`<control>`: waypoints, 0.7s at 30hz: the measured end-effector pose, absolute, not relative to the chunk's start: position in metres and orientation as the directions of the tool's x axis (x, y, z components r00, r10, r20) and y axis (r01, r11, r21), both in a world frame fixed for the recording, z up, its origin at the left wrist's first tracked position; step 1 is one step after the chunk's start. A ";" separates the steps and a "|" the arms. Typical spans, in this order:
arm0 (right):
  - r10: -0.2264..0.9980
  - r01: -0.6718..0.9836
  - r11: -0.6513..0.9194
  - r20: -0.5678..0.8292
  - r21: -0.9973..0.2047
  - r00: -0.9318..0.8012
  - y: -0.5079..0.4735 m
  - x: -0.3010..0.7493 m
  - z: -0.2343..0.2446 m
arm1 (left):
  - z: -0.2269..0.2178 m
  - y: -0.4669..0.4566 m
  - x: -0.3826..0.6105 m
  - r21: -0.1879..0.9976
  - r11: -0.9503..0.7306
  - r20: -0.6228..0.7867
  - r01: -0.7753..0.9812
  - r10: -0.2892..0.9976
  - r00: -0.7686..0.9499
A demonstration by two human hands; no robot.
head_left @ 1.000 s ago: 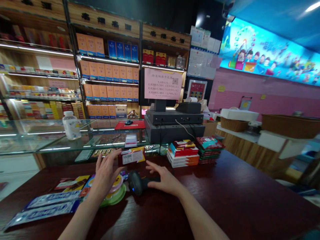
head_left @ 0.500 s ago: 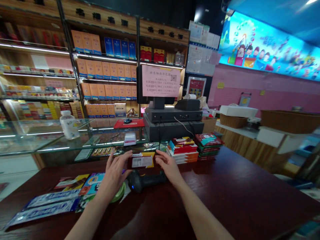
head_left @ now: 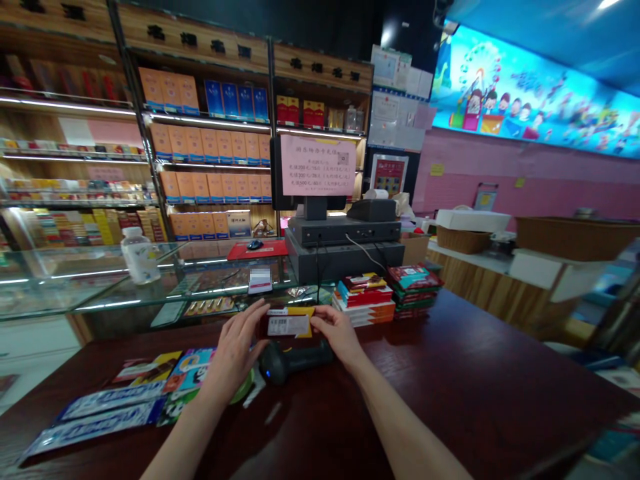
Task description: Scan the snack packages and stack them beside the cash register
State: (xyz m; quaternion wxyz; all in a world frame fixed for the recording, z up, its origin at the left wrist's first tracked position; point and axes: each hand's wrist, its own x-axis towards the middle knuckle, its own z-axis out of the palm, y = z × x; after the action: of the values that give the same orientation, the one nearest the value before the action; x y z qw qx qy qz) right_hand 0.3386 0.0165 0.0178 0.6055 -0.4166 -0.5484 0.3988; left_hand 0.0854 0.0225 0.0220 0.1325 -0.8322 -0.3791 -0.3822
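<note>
A small dark-red and yellow snack packet [head_left: 289, 324], a white barcode label facing me, is held upright above the table between both hands. My left hand [head_left: 234, 355] has its fingers and thumb around the left end of it. At the right end, my right hand [head_left: 341, 333] pinches the packet between thumb and fingers. Right below lies a black barcode scanner [head_left: 295, 363] with a blue light, its handle pointing right. Beside my left forearm lie a red and yellow packet [head_left: 147, 369], two long blue and silver packets [head_left: 100, 423] and several colourful packets, partly hidden by that arm.
Stacked packets [head_left: 364, 300] and green-brown packs [head_left: 414, 290] stand at the table's back right. Behind are a grey cash register [head_left: 345, 257] and a glass display counter [head_left: 200, 273] carrying a bottle [head_left: 140, 257]. The dark table [head_left: 450, 387] extends right.
My right hand has closed in on the packet's right end, fingertips now gripping it. The packet has shifted slightly right in view, along with the left hand. The scanner stays lying on the table.
</note>
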 end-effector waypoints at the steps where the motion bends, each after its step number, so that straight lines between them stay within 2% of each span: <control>1: 0.938 -0.023 0.339 0.336 -0.941 0.089 0.017 0.338 0.019 | 0.023 0.022 0.087 0.093 -0.667 0.748 0.739 0.537 0.391; 6: 0.919 0.022 0.377 0.377 -0.926 0.119 0.019 0.338 0.028 | 0.027 0.023 0.094 0.208 -0.611 0.780 0.764 0.575 0.248; 11: 0.895 0.082 0.418 0.425 -0.905 0.132 0.023 0.338 0.035 | 0.032 0.025 0.100 0.353 -0.621 0.743 0.700 0.640 0.194; 17: 0.841 0.283 0.451 0.509 -0.846 0.184 0.020 0.344 0.041 | 0.033 0.027 0.110 0.594 -0.577 0.647 0.561 0.757 0.093; 21: 0.778 0.392 0.445 0.564 -0.805 0.276 0.019 0.352 0.042 | 0.036 0.025 0.124 0.655 -0.570 0.622 0.497 0.779 0.074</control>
State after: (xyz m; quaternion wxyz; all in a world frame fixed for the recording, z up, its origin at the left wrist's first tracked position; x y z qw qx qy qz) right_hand 0.3520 0.0193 0.0422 0.6201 -0.5033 -0.5813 0.1559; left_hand 0.1238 0.0249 0.0358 -0.1368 -0.7198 -0.4433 -0.5164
